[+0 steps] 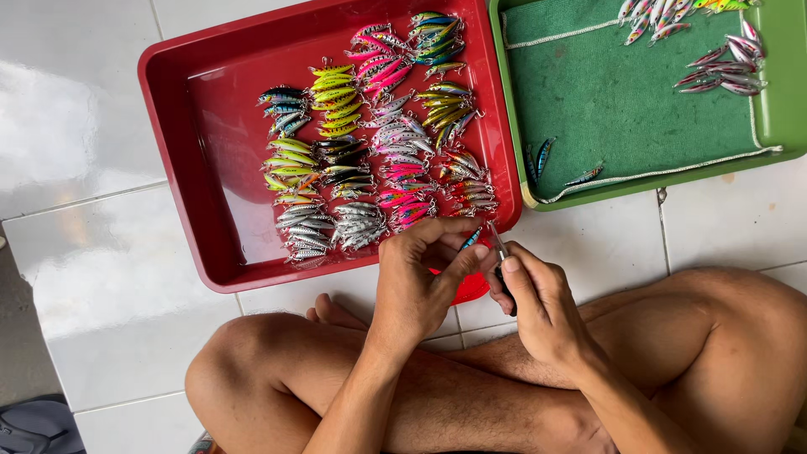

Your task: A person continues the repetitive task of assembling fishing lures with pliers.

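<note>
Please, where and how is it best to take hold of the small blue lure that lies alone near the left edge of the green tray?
Probably by the flanks at mid-body. The blue lure lies flat and slim on the green tray mat, its ends likely carrying fittings. Come from straight above, closing the grip across its narrow width; the tray wall is close on its left, so a sideways approach looks cramped.

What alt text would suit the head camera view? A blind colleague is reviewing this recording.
A person sitting cross-legged on a white tiled floor holds a small blue fishing lure in the left hand and a slim metal tool in the right hand. Ahead lie a red tray of sorted colourful lures and a green tray holding a few.
</note>
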